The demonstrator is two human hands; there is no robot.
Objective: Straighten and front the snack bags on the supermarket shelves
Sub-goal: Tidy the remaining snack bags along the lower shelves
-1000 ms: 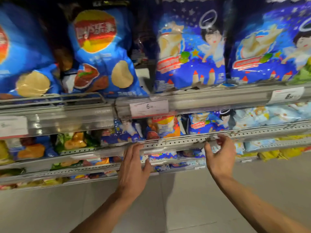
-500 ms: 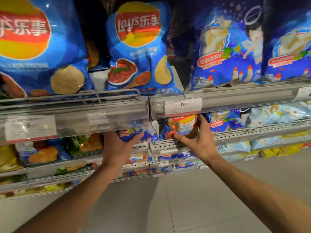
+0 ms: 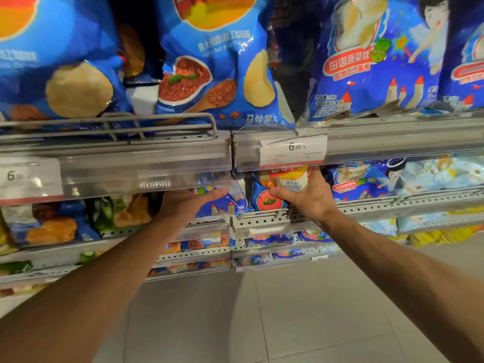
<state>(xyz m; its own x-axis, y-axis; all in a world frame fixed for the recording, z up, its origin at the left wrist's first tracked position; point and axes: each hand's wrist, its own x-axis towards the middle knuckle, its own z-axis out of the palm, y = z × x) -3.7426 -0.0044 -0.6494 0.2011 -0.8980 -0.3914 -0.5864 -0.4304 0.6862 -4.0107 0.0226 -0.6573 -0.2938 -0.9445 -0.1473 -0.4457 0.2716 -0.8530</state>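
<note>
Blue snack bags fill the shelves. Both hands reach under the clear price rail (image 3: 146, 169) into the second shelf (image 3: 262, 221) down.

The left hand (image 3: 183, 205) is by the front edge of that shelf, at the right end of its left part. Its thumb lies flat on a small blue bag with little castles (image 3: 222, 203). The rail hides the other fingers, so it is hard to tell if they hold the bag.

The right hand (image 3: 309, 197) is just past the gap, at the left end of the right part. Its thumb lies on the front of a blue chip bag with a red bowl picture (image 3: 269, 197). Its fingers go up behind the bag's pale top, so it holds the bag. The bag stands up near the front edge and leans a bit. The two bags are side by side, just touching.

Above, on the top shelf, a big blue chip bag (image 3: 214, 74) stands at the front edge behind a wire guard (image 3: 157, 121). A big blue bag with an angel child (image 3: 379, 61) stands to its right. A white price tag (image 3: 293, 150) with a 6 sits on the rail over the right hand. A grey tiled floor (image 3: 262, 310) is below.
</note>
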